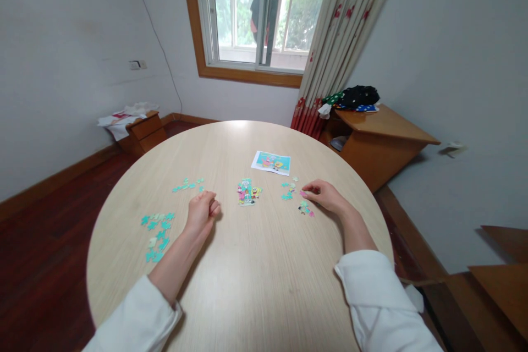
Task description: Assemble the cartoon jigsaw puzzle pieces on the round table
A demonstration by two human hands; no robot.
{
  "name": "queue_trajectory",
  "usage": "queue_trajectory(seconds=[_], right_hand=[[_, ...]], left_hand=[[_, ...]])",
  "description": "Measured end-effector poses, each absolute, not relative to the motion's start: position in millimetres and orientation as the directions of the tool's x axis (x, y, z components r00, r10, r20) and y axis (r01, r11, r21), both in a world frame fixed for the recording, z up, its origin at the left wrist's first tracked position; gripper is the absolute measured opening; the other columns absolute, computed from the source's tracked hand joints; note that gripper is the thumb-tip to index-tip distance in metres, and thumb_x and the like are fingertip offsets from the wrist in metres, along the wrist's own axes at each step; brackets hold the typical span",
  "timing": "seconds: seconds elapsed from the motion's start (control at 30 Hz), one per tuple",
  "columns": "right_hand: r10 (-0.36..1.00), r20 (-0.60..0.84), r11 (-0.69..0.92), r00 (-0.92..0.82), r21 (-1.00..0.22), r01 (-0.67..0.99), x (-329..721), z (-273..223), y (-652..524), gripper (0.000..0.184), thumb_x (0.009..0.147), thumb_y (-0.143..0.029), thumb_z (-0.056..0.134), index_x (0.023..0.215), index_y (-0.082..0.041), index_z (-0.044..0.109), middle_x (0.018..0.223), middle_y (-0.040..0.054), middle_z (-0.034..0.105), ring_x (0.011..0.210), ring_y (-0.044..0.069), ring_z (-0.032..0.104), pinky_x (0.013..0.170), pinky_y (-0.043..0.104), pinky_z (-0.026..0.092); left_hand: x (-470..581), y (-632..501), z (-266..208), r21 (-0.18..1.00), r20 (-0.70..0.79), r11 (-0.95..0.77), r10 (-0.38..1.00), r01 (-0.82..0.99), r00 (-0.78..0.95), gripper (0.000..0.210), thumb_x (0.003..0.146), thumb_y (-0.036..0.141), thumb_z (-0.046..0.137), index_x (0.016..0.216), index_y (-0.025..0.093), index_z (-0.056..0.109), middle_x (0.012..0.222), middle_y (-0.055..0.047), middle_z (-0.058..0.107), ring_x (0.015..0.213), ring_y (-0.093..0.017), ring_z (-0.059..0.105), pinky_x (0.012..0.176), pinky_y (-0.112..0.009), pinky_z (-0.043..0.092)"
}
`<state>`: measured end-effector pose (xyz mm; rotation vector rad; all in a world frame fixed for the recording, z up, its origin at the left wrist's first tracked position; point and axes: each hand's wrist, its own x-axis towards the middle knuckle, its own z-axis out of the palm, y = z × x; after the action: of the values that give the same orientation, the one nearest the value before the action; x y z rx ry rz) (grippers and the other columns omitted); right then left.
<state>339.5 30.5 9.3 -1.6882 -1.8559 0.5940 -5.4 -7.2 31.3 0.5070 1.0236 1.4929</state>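
My right hand (325, 196) is at the right of the round table, its thumb and fingertips closed on a pink puzzle piece (304, 194). Loose puzzle pieces (287, 196) lie just left of it, and a few more, some pink and black, lie below. My left hand (201, 212) rests on the table, curled into a loose fist; no piece shows in it. Between the hands is a partly joined cartoon puzzle (247, 192), with a yellow figure at its right edge. Behind it lies a printed reference picture (272, 163) on white paper.
Several teal and pale green pieces (160, 234) spread over the left side of the wooden table (247, 297), with another group (187, 185) beyond my left hand. A wooden cabinet (379, 132) with cloths on top stands behind right, near the curtain (342, 27) and window.
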Motion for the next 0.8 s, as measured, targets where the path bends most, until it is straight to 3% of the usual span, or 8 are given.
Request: queue_trajectory(seconds=[0.3,0.6,0.8], right_hand=[[0.996,0.081,0.077,-0.033,-0.621,0.78,336.1,13.9,30.7,0.017,0.065,-0.032,0.067,0.075,-0.017,0.067,0.079,0.0043,0.066,0.073,0.016,0.055,0.069,0.029,0.042],[0.998,0.051,0.063,-0.037,-0.694,0.718,330.6,17.9,27.6,0.019,0.063,-0.033,0.065,0.067,-0.015,0.066,0.062,0.0016,0.06,0.059,0.013,0.05,0.058,0.026,0.038],[0.997,0.061,0.071,-0.038,-0.769,0.636,330.9,15.6,28.7,0.027,0.062,-0.037,0.067,0.074,-0.013,0.067,0.065,0.0028,0.062,0.059,0.013,0.051,0.057,0.026,0.04]], left_hand=[[-5.5,-6.9,29.8,0.814,-0.239,0.089,0.952,-0.573,-0.193,0.037,0.053,0.011,0.062,0.05,0.019,0.026,0.036,0.013,0.021,0.031,0.0,0.018,0.035,-0.017,0.011],[-5.3,-6.6,28.4,0.813,-0.235,0.079,0.951,-0.577,-0.201,0.039,0.055,0.012,0.062,0.051,0.02,0.024,0.037,0.014,0.02,0.031,0.0,0.017,0.035,-0.017,0.011],[-6.2,-5.2,25.9,0.813,-0.245,0.085,0.947,-0.577,-0.206,0.038,0.055,0.012,0.062,0.051,0.019,0.025,0.036,0.014,0.02,0.031,0.0,0.017,0.036,-0.017,0.011]])
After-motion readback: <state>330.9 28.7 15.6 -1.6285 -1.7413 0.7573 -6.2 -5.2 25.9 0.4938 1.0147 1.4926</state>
